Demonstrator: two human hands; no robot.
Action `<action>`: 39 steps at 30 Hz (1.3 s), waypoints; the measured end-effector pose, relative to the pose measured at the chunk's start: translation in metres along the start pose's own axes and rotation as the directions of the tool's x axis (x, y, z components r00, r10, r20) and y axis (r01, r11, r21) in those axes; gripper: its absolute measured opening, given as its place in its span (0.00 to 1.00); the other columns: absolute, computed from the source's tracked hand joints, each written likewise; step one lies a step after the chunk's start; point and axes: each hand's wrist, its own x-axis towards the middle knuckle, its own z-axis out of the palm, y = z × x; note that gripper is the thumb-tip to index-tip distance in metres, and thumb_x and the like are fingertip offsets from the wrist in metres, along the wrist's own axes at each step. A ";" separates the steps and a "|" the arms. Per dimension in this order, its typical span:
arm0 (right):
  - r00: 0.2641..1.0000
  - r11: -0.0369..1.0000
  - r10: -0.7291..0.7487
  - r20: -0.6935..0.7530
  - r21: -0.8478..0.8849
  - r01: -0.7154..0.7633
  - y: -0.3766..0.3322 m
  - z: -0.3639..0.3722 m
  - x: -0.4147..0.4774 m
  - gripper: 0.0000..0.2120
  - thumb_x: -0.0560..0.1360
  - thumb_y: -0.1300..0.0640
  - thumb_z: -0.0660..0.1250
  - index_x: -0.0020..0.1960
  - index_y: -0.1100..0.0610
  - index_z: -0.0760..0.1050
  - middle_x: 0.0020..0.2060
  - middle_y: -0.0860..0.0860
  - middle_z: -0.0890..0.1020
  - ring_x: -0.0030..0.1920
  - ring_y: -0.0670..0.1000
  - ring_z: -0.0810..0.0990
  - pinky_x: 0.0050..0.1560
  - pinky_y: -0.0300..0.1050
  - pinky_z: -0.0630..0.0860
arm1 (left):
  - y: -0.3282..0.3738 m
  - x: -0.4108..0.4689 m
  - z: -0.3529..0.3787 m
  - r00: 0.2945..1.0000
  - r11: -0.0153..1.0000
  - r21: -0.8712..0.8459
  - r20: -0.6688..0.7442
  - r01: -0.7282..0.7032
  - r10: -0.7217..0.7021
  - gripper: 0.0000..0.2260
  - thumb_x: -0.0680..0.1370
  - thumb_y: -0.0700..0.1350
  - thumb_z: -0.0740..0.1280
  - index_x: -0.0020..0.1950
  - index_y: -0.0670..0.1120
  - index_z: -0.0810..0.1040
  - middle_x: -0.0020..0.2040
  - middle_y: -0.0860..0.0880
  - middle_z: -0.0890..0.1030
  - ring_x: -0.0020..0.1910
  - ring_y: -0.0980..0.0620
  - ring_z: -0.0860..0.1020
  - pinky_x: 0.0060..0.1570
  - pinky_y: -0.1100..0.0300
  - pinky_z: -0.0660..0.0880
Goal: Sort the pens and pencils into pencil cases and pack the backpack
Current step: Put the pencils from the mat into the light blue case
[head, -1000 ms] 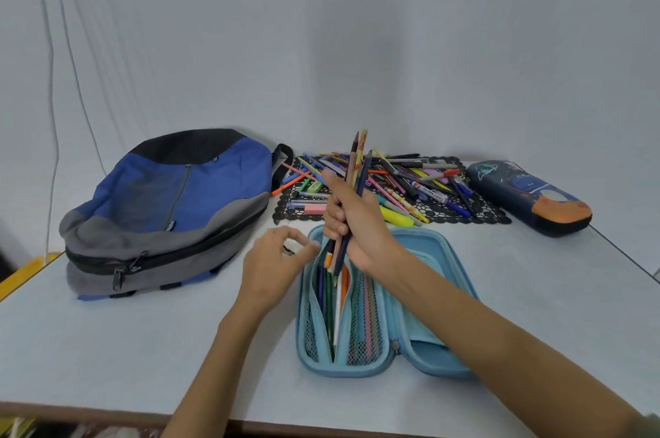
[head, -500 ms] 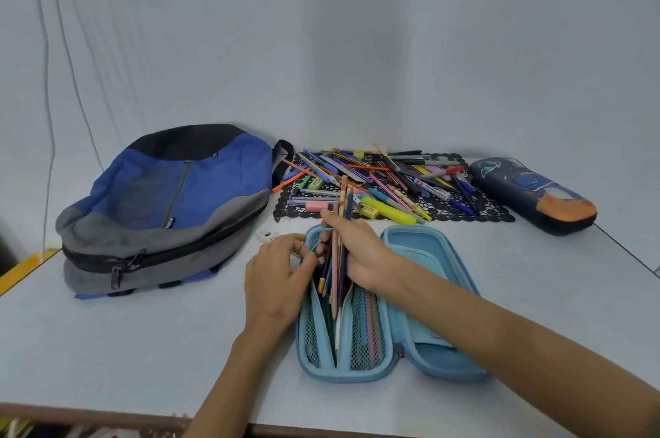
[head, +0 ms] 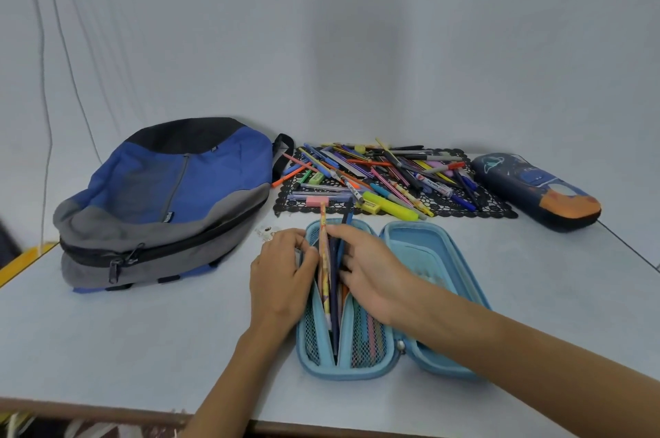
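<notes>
A: How far along is it?
B: Early, I'd say. The right hand grips a bundle of pencils lying half inside the open light-blue pencil case. The left hand pinches its mesh edge.
A: What's left?
B: Plenty. The pile of pens and pencils lies behind that case, the dark pencil case behind-right looks closed, and the backpack to its left isn't packed.

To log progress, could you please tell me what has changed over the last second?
The right hand lowered its pencils from upright above the blue case down into its left half, still gripping them. The left hand moved in to hold that half's edge. The backpack, pile and dark case stayed put.
</notes>
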 end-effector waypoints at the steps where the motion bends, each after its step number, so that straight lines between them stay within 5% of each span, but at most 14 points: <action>1: 1.000 1.000 0.000 0.021 0.002 0.000 0.000 -0.001 0.000 0.07 0.79 0.56 0.63 0.52 0.59 0.74 0.38 0.54 0.74 0.37 0.49 0.75 0.42 0.43 0.74 | 0.000 0.000 0.000 1.000 1.000 0.002 -0.001 -0.004 0.004 0.06 0.73 0.54 0.57 0.42 0.54 0.70 0.50 0.60 0.75 0.50 0.56 0.71 0.54 0.49 0.69; 6: 0.994 0.997 0.046 0.097 -0.064 -0.040 -0.010 -0.007 0.000 0.16 0.78 0.53 0.63 0.62 0.60 0.75 0.51 0.56 0.78 0.50 0.50 0.79 0.54 0.42 0.76 | -0.002 0.001 0.001 1.000 1.000 0.010 -0.001 -0.020 0.020 0.06 0.74 0.54 0.56 0.42 0.54 0.70 0.51 0.59 0.75 0.50 0.56 0.71 0.55 0.47 0.69; 9: 0.991 0.990 0.056 0.122 -0.132 -0.039 -0.018 -0.009 0.001 0.25 0.77 0.52 0.64 0.71 0.58 0.65 0.69 0.52 0.68 0.74 0.53 0.62 0.74 0.49 0.59 | -0.002 0.001 0.002 1.000 1.000 0.006 -0.005 -0.021 0.021 0.07 0.74 0.54 0.56 0.43 0.54 0.70 0.51 0.59 0.75 0.51 0.56 0.71 0.55 0.47 0.70; 11: 0.994 0.988 0.017 0.109 -0.153 0.000 -0.025 -0.011 -0.002 0.18 0.77 0.54 0.65 0.65 0.57 0.72 0.70 0.57 0.69 0.73 0.52 0.64 0.74 0.49 0.59 | -0.002 0.001 0.002 1.000 1.000 0.006 -0.006 -0.022 0.022 0.06 0.74 0.54 0.56 0.42 0.54 0.70 0.51 0.59 0.75 0.51 0.56 0.72 0.55 0.48 0.70; 13: 0.991 0.988 -0.053 0.120 -0.138 0.070 -0.037 -0.014 -0.002 0.06 0.77 0.58 0.63 0.53 0.54 0.76 0.60 0.55 0.76 0.66 0.48 0.69 0.69 0.45 0.61 | -0.001 0.000 0.001 1.000 1.000 0.006 -0.002 -0.017 0.017 0.06 0.74 0.54 0.57 0.42 0.54 0.70 0.51 0.59 0.75 0.51 0.56 0.71 0.56 0.49 0.70; 16: 0.984 0.968 -0.142 0.111 -0.193 0.161 -0.055 -0.021 0.007 0.25 0.78 0.58 0.62 0.73 0.57 0.63 0.75 0.58 0.59 0.76 0.51 0.54 0.76 0.50 0.51 | -0.001 0.001 0.001 1.000 1.000 0.002 0.003 -0.015 0.015 0.06 0.74 0.54 0.57 0.41 0.54 0.70 0.52 0.59 0.75 0.52 0.57 0.71 0.56 0.49 0.70; 18: 0.978 0.946 -0.152 0.144 -0.266 0.186 -0.063 -0.021 0.017 0.22 0.78 0.57 0.63 0.71 0.58 0.65 0.76 0.56 0.59 0.76 0.53 0.56 0.76 0.51 0.53 | -0.002 0.001 0.001 1.000 1.000 -0.003 0.004 -0.021 0.021 0.06 0.74 0.54 0.57 0.41 0.55 0.70 0.51 0.59 0.75 0.52 0.57 0.71 0.55 0.49 0.70; 20: 0.974 0.835 -0.166 0.154 -0.503 0.222 -0.064 -0.024 0.033 0.15 0.78 0.56 0.64 0.64 0.54 0.72 0.73 0.53 0.67 0.72 0.51 0.66 0.74 0.48 0.60 | -0.003 0.001 0.002 1.000 1.000 -0.007 0.006 -0.024 0.024 0.06 0.74 0.54 0.57 0.41 0.55 0.70 0.51 0.59 0.75 0.51 0.57 0.71 0.55 0.49 0.70; 23: 0.957 0.513 -0.213 0.196 -0.812 0.280 -0.057 -0.022 0.055 0.22 0.79 0.53 0.63 0.71 0.58 0.68 0.71 0.52 0.70 0.68 0.50 0.69 0.68 0.43 0.62 | -0.002 0.001 0.002 0.999 0.999 -0.006 0.006 -0.033 0.033 0.06 0.74 0.53 0.57 0.42 0.54 0.70 0.51 0.59 0.75 0.52 0.57 0.71 0.55 0.50 0.70; 26: 0.929 0.217 -0.241 0.279 -0.918 0.332 -0.044 -0.019 0.065 0.21 0.81 0.51 0.59 0.69 0.63 0.71 0.66 0.58 0.75 0.66 0.56 0.73 0.67 0.50 0.67 | -0.004 0.001 0.003 0.999 0.999 -0.009 0.002 -0.040 0.040 0.06 0.74 0.53 0.57 0.42 0.53 0.71 0.51 0.59 0.75 0.51 0.57 0.71 0.54 0.50 0.70; 30: 0.908 0.056 -0.225 0.354 -0.926 0.374 -0.038 -0.020 0.062 0.18 0.82 0.55 0.58 0.66 0.62 0.74 0.65 0.56 0.77 0.62 0.55 0.76 0.62 0.46 0.70 | -0.003 0.002 0.003 0.999 0.999 0.007 0.011 -0.035 0.035 0.07 0.74 0.53 0.57 0.43 0.51 0.71 0.50 0.58 0.74 0.50 0.57 0.71 0.53 0.51 0.69; 35: 0.896 -0.134 -0.154 0.417 -0.907 0.400 -0.029 -0.026 0.052 0.17 0.81 0.59 0.56 0.67 0.63 0.73 0.69 0.57 0.72 0.67 0.58 0.71 0.67 0.53 0.66 | -0.005 0.002 0.003 0.999 0.999 0.014 0.010 -0.050 0.050 0.07 0.74 0.53 0.57 0.43 0.51 0.70 0.50 0.58 0.74 0.50 0.57 0.71 0.52 0.52 0.69; 39: 0.885 -0.107 -0.151 0.440 -0.897 0.428 -0.020 -0.027 0.042 0.12 0.79 0.59 0.58 0.59 0.63 0.75 0.52 0.59 0.80 0.51 0.57 0.77 0.55 0.54 0.72 | -0.004 0.001 0.003 0.998 0.998 0.029 0.021 -0.051 0.051 0.07 0.74 0.53 0.56 0.44 0.51 0.70 0.50 0.58 0.74 0.50 0.56 0.70 0.53 0.51 0.69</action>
